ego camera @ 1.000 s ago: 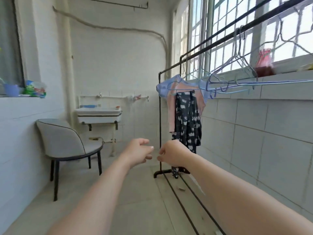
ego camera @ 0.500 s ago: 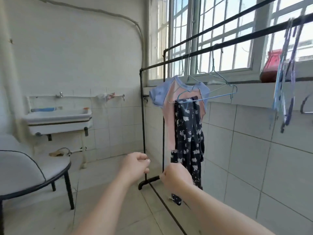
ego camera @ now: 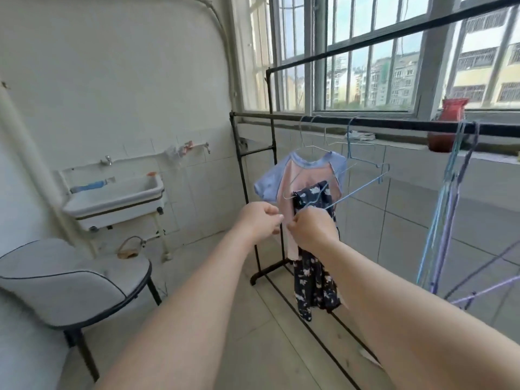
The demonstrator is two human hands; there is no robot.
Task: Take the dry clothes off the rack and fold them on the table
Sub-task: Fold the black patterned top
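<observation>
Head view: black rack by window, pink-and-blue shirt and dark patterned garment on wire hangers, left hand grip curled at shirt edge, right hand grip pinching dark garment, grey chair at left.

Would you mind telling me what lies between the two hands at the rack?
In the head view, the pink shirt's edge hangs between the left hand and right hand; both hands reach it, their grip unclear.

Pink shirt with blue sleeves, navy white-patterned garment, black rack, grey chair.
</observation>
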